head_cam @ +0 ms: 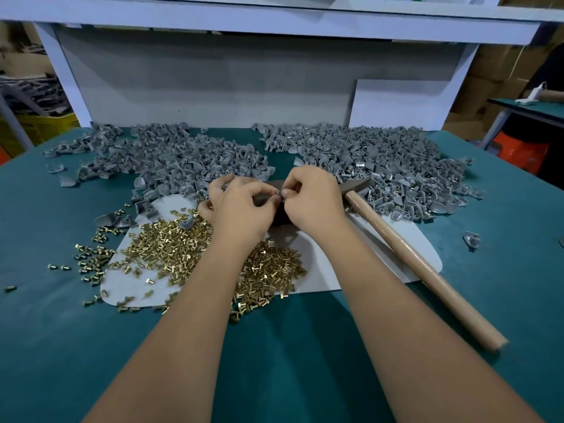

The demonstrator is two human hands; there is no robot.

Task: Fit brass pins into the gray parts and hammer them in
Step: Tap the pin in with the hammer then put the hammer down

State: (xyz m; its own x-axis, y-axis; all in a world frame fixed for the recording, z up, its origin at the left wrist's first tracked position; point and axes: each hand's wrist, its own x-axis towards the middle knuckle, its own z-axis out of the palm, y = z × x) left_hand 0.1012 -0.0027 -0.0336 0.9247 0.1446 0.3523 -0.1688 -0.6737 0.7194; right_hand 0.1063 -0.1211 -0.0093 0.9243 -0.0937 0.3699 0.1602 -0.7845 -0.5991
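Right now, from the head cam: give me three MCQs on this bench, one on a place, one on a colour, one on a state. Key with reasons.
1. Where does the hammer lie?
A. right of the hands
B. on the shelf
C. left of the pins

2. What colour is the mat?
A. red
B. teal
C. yellow

3. What are the hands doing?
A. gripping the hammer
B. lying flat on the mat
C. pinching something small together

Key: 1 A, its wooden handle runs beside the right hand. 2 B, teal shows all around the pins. 3 C, fingertips of the left hand and right hand meet in front of the gray parts; what they pinch is too small to tell.
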